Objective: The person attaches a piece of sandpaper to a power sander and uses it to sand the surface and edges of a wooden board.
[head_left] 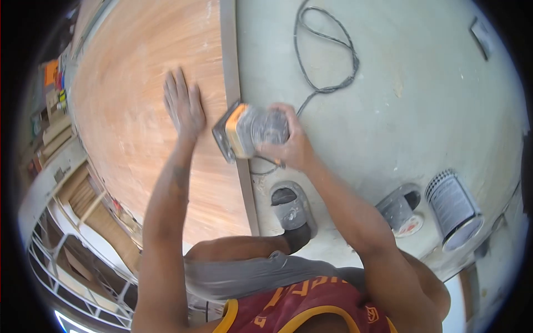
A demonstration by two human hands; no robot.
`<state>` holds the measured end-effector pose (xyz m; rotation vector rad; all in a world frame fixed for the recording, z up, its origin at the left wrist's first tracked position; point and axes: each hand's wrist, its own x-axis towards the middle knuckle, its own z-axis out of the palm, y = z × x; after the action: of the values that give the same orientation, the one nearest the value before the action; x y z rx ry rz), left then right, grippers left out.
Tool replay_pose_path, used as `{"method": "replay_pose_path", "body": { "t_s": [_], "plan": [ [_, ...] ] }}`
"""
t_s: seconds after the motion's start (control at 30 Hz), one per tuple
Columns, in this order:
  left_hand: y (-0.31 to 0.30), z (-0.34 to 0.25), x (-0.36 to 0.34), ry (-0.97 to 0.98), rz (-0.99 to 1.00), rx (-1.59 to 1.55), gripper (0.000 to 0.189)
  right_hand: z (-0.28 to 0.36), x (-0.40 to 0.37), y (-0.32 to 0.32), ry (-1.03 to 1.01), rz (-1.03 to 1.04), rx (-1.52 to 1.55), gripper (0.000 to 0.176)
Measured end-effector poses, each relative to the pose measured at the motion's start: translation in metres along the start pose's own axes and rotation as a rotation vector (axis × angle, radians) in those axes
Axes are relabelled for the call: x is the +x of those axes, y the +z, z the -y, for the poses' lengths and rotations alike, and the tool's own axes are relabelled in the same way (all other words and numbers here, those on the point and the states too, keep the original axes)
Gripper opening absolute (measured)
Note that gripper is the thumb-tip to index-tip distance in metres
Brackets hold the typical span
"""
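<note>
Grip: right hand (291,141) closed over the domed top of the sander (250,130).
Sander: on the panel's grey edge (233,55), base tilted.
Handling: probably compact, rigid and dust-slick; best held by the top.
Left hand (183,105): flat on the wooden panel (127,122), fingers spread, just beside the sander.
Cord (327,55): looped on the floor beyond.
Can (455,208): well apart, right.

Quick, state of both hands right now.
Left hand: open, palm flat on the wooden panel.
Right hand: closed around the sander at the panel's edge.
</note>
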<state>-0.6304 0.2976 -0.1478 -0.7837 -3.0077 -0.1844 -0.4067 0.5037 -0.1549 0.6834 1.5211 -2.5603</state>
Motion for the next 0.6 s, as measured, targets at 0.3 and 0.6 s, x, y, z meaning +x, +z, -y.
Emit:
{"method": "replay_pose_path", "body": {
  "t_s": [0.3,0.6],
  "plan": [
    [-0.008,-0.033,-0.085,-0.282,0.048,-0.043,0.071,0.027,0.111,-0.021,-0.047,-0.085,0.282,0.083],
    [-0.008,-0.038,-0.080,-0.266,0.031,-0.067,0.072,-0.055,-0.053,0.019,0.006,-0.123,-0.091,0.084]
  ]
}}
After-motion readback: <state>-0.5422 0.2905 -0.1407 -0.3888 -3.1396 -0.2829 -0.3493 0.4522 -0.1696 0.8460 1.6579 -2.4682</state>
